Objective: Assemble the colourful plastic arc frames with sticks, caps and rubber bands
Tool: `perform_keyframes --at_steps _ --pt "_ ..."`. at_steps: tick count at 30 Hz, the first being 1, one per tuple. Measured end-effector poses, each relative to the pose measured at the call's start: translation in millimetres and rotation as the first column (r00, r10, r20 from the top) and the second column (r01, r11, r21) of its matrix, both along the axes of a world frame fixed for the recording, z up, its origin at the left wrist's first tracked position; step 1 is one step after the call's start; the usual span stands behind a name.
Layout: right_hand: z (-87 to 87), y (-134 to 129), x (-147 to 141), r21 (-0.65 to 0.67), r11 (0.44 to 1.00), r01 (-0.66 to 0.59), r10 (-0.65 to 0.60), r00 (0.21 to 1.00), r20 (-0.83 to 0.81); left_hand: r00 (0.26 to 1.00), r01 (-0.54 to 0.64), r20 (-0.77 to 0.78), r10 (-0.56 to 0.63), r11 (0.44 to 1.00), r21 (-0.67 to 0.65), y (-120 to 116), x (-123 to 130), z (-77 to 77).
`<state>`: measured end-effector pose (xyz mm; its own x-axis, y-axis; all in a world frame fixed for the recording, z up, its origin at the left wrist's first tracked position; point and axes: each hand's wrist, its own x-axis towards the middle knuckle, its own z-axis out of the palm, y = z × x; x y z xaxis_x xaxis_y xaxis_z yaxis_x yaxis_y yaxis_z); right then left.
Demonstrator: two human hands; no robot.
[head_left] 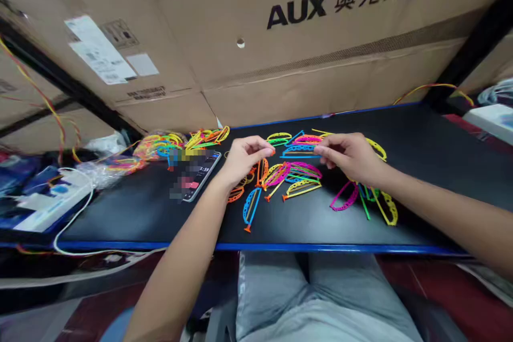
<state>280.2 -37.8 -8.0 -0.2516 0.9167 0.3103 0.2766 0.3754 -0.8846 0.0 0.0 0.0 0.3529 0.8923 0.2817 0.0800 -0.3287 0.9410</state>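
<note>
Big cardboard box (298, 48) w/ AUX print stands behind black bench top (120, 208), blue edge along front. Blue-and-orange plastic arc (300, 148) is held between both hands, over bench. R hand (347, 157): thumb & fingers pinched together, clamped on arc's right end. L hand (244, 160): fingertips (269, 148) closed at arc's left end, can't tell if clamped. Neon plastic arcs (280, 176) are scattered just below grip; tangled plastic pile (168, 144) is left of L hand; phone (200, 175), partly blurred, lies just beside L hand; white power strip (52, 197) is well left of grip
</note>
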Motion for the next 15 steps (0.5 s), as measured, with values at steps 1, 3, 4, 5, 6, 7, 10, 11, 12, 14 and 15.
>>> perform_keyframes --at_steps 1,3,4,5,6,7,10,11,12,14,15 --pt "-0.6 0.2 0.5 0.003 1.000 -0.006 0.006 1.000 0.002 1.000 0.026 -0.001 -0.026 0.999 -0.021 -2.3 3.2 -1.4" --pt "-1.5 0.6 1.4 0.011 1.000 -0.010 0.010 1.000 0.003 0.998 0.060 0.003 -0.060 0.997 -0.048 -5.9 8.3 -3.8" --pt "-1.8 0.7 1.8 0.017 1.000 -0.010 0.010 1.000 0.000 0.998 0.067 0.009 -0.067 0.996 -0.054 -6.9 9.8 -4.6" --pt "-1.9 0.7 2.1 0.025 1.000 -0.007 0.007 1.000 -0.003 0.998 0.065 0.018 -0.064 0.996 -0.056 -7.3 10.7 -5.1" --pt "-1.9 0.7 2.2 0.033 0.999 -0.002 0.003 1.000 -0.010 0.998 0.056 0.029 -0.055 0.997 -0.052 -7.2 10.8 -5.2" --pt "-1.7 0.5 2.2 0.039 0.999 0.003 -0.003 1.000 -0.018 0.998 0.047 0.038 -0.046 0.998 -0.046 -6.8 10.3 -5.0" --pt "-0.6 -0.4 1.6 0.044 0.999 0.015 -0.013 0.999 -0.046 0.998 0.043 0.052 -0.042 0.999 -0.026 -5.1 7.3 -2.5" --pt "-0.2 -0.8 1.3 0.046 0.999 0.017 -0.015 0.998 -0.054 0.998 0.047 0.051 -0.046 0.999 -0.018 -4.7 6.2 -1.4" --pt "0.1 -1.1 1.1 0.050 0.999 0.020 -0.017 0.998 -0.060 0.998 0.050 0.049 -0.049 0.999 -0.008 -4.6 5.2 -0.2" --pt "0.7 -1.7 0.7 0.067 0.997 0.026 -0.022 0.997 -0.068 0.998 0.052 0.046 -0.052 0.999 0.010 -4.8 3.9 1.4" --pt "0.9 -1.8 0.5 0.076 0.997 0.029 -0.023 0.997 -0.072 0.998 0.049 0.047 -0.050 0.999 0.016 -4.9 3.6 1.7"
